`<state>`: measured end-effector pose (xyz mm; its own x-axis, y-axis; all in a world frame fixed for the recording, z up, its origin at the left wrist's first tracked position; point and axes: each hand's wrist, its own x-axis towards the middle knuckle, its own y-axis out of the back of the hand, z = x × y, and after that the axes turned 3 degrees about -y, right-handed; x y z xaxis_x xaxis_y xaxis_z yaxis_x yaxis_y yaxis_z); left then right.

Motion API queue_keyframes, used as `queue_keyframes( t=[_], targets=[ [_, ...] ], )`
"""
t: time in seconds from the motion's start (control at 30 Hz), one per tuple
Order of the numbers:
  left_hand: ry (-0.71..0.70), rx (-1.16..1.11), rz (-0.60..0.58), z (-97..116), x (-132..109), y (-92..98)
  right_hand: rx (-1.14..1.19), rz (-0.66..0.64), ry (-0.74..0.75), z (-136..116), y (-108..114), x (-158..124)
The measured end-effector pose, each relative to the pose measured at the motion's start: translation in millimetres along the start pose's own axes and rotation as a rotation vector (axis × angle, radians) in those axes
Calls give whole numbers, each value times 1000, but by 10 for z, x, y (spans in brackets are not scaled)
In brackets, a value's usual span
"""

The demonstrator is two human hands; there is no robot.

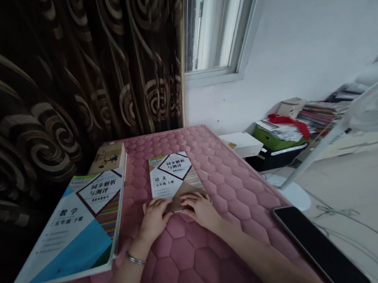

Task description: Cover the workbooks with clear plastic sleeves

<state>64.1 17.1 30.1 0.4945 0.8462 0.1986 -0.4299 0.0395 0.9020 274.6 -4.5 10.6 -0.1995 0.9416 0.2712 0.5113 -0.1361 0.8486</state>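
Observation:
A workbook with a white, brown and striped cover [171, 175] lies on the pink quilted surface [179, 258]. My left hand [154, 218] rests on its near left corner, thumb at the near edge, a silvery bracelet on the wrist. On the near right part of the same book is my right hand [199, 207], its fingers bent over the cover and thumb at the near edge. Both hands grip the book's near edge. To the left, a larger-looking workbook with a blue and white cover [80, 225] tops a pile.
Behind the left pile sits a tan book stack [107, 158]. A black phone [318, 245] lies at the right edge. Beyond are a white fan [326, 148], cables [339, 211] and piled papers [277, 132]. A dark patterned curtain [91, 66] hangs behind.

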Motion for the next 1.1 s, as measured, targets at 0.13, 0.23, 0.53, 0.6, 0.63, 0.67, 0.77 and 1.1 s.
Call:
queue_keyframes(
  t=[0.13, 0.23, 0.53, 0.6, 0.63, 0.67, 0.77, 1.1],
  targets=[
    [74, -40, 80, -163, -105, 102, 32, 7, -18, 329, 135, -98],
    [87, -128, 150, -289, -186, 146, 47, -14, -58, 577, 280, -179],
    [63, -211, 147, -414, -231, 141, 127, -17, -59, 871, 319, -259],
    [67, -210, 140, -430, -233, 123, 125, -13, -58, 894, 283, -261],
    [67, -211, 143, -440, -235, 113, 121, -12, -56, 902, 271, -263],
    [64, -212, 149, -449, -237, 105, 112, -11, -53, 908, 264, -266],
    [42, -217, 175, -468, -250, 96, 67, -4, -24, 912, 267, -286],
    [270, -108, 189, -210, -123, 122, 35, -4, 55, 797, 408, -157]
  ],
)
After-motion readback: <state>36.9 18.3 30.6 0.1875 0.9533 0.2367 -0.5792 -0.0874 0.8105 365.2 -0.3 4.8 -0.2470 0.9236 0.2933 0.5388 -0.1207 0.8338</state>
